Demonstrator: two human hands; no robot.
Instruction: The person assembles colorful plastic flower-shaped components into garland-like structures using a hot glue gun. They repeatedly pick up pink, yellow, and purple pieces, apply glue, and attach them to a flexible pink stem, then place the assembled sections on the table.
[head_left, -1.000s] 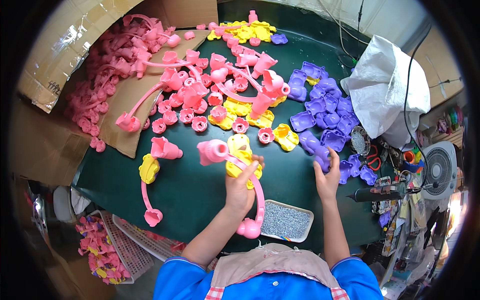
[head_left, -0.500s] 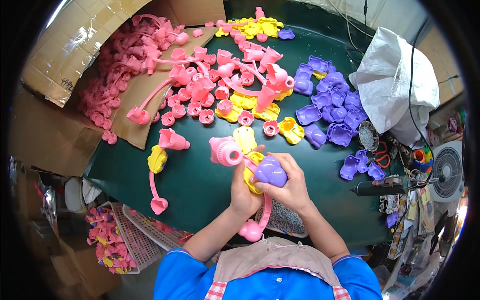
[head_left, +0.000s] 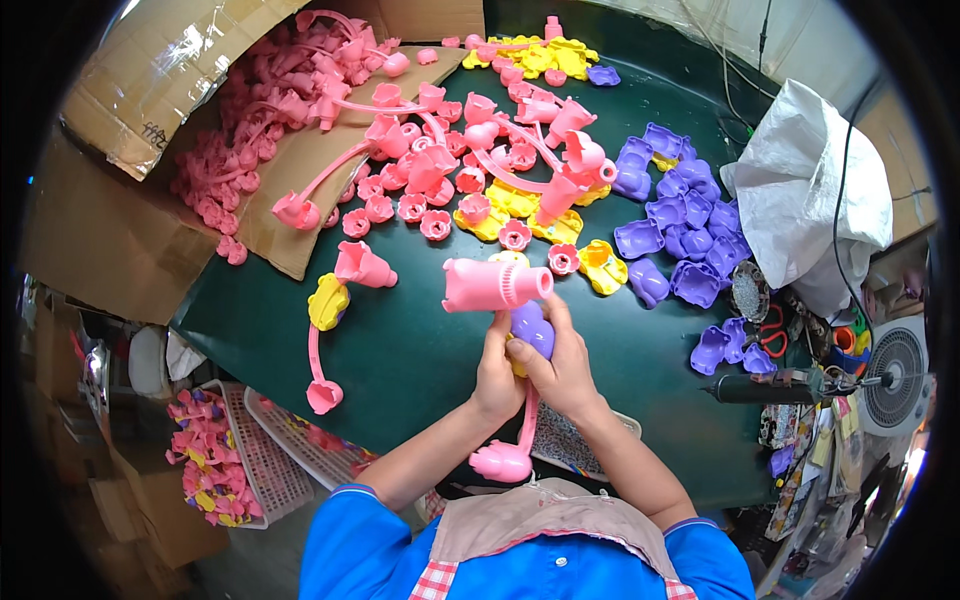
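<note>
Between my two hands is a toy part with a pink plastic stem, yellow and purple shells around its middle. Its pink cup end (head_left: 488, 285) sticks out above my hands, narrow neck toward the right. The glossy purple shell (head_left: 533, 328) lies under my right thumb, over the yellow piece. My left hand (head_left: 497, 378) wraps the part from the left; my right hand (head_left: 562, 368) grips it from the right. Below them the stem runs down to a pink bulb end (head_left: 500, 460) near my apron. The palms hide much of the yellow piece.
Loose pink flower-shaped cups (head_left: 435, 225), yellow shells (head_left: 602, 267) and purple shells (head_left: 695, 283) lie on the green table (head_left: 430, 335). A similar pink-and-yellow part (head_left: 328, 302) lies left. A cardboard box (head_left: 120, 250) of pink parts stands far left; a black-handled tool (head_left: 760, 387) is at right.
The held part has turned, so its pink cup now lies sideways with the neck to the right. My hands have drawn closer together around the purple shell. The whole view has shifted slightly.
</note>
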